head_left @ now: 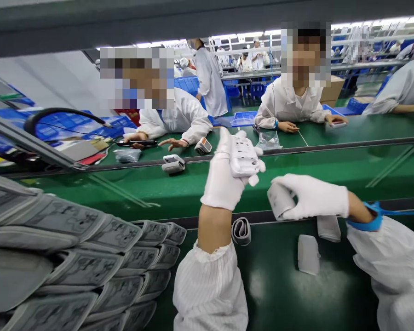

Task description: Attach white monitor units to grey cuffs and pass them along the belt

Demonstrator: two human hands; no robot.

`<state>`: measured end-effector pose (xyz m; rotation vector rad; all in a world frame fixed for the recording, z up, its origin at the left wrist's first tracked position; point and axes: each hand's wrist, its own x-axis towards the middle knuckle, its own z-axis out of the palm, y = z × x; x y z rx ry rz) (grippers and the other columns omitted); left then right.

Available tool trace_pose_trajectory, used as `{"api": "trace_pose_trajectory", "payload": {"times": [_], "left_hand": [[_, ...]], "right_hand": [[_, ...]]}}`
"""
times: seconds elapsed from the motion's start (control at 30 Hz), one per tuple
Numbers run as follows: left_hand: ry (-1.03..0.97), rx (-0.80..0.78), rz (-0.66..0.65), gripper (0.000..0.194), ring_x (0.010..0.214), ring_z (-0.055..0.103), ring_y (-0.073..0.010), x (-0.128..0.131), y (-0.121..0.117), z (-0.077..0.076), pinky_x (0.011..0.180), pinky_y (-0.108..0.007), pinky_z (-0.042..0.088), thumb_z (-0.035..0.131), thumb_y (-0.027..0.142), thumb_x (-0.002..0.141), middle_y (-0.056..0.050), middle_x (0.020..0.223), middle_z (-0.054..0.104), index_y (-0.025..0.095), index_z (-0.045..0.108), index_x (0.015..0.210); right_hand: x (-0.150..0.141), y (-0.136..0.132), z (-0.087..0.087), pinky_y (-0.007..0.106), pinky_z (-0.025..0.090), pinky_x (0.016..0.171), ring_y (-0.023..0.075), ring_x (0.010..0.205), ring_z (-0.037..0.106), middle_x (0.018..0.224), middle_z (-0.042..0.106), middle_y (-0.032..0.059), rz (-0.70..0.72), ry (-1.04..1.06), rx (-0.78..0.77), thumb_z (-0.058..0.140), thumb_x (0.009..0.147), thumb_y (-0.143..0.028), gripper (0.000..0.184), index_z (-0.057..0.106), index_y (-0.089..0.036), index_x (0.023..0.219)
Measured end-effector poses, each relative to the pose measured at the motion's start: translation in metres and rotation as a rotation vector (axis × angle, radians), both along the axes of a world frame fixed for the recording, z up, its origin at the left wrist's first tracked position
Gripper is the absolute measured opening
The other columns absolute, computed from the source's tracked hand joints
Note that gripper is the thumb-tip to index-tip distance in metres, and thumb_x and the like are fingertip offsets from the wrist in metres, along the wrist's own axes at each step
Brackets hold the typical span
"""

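Observation:
In the head view, my gloved left hand (224, 170) is wrapped around a white plastic device housing (243, 155), held up over the green belt with its recessed face showing. My gloved right hand (310, 195) grips a rolled grey fabric cuff (280, 200) at the belt's near edge. Below the left wrist, a second rolled cuff (241, 231) stands on the green bench. A pale housing (308, 254) lies on the bench below my right hand, beside a light grey piece (329, 228) partly covered by that hand.
Stacked grey cuffs (79, 220) fill the left side. A device with its cuff (173, 164) sits on the green belt (158, 184). Across it, two co-workers in white coats sit at a bench with plastic bags (268, 140) and another cuffed device (203, 145). A dark beam (193, 18) crosses overhead.

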<state>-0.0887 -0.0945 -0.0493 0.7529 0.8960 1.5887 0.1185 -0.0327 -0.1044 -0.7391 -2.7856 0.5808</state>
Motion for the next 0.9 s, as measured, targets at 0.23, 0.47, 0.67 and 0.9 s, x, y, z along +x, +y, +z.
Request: {"api": "trace_pose_trajectory", "payload": {"times": [0.23, 0.47, 0.67, 0.9], "left_hand": [[0.287, 0.161, -0.337, 0.062, 0.059, 0.064, -0.0144, 0.012, -0.003, -0.001, 0.038, -0.017, 0.039, 0.08, 0.05, 0.084, 0.002, 0.078, 0.058, 0.023, 0.053, 0.134], [0.54, 0.083, -0.347, 0.083, 0.031, 0.036, -0.0072, 0.027, -0.009, -0.004, 0.033, -0.017, 0.026, 0.038, 0.09, 0.089, 0.005, 0.048, 0.051, 0.016, 0.059, 0.12], [0.534, 0.05, -0.304, 0.078, 0.036, 0.037, -0.0067, 0.032, -0.007, -0.009, 0.036, -0.02, 0.025, 0.025, 0.092, 0.09, 0.003, 0.052, 0.045, 0.02, 0.051, 0.077], [0.487, 0.093, -0.28, 0.076, 0.042, 0.036, -0.0092, 0.036, -0.006, -0.011, 0.04, -0.024, 0.027, 0.026, 0.095, 0.086, 0.002, 0.051, 0.041, 0.023, 0.041, 0.067]], "right_hand": [[0.027, -0.016, 0.051, 0.041, 0.058, 0.105, 0.0317, 0.131, 0.063, 0.141, 0.06, 0.0112, -0.247, 0.686, 0.286, 0.083, 0.077, -0.034, 0.071, 0.054, -0.025, 0.141], [0.014, -0.01, 0.029, 0.045, 0.063, 0.102, 0.0339, 0.129, 0.066, 0.141, 0.065, 0.0088, -0.284, 0.777, 0.343, 0.083, 0.073, -0.03, 0.074, 0.057, -0.026, 0.142], [0.017, -0.004, 0.021, 0.05, 0.064, 0.104, 0.035, 0.127, 0.069, 0.142, 0.067, 0.0025, -0.221, 0.651, 0.327, 0.081, 0.071, -0.025, 0.082, 0.055, -0.033, 0.148], [0.016, -0.007, 0.023, 0.047, 0.062, 0.109, 0.0333, 0.129, 0.068, 0.146, 0.065, 0.0008, -0.203, 0.628, 0.382, 0.078, 0.072, -0.022, 0.083, 0.054, -0.032, 0.151]]}}
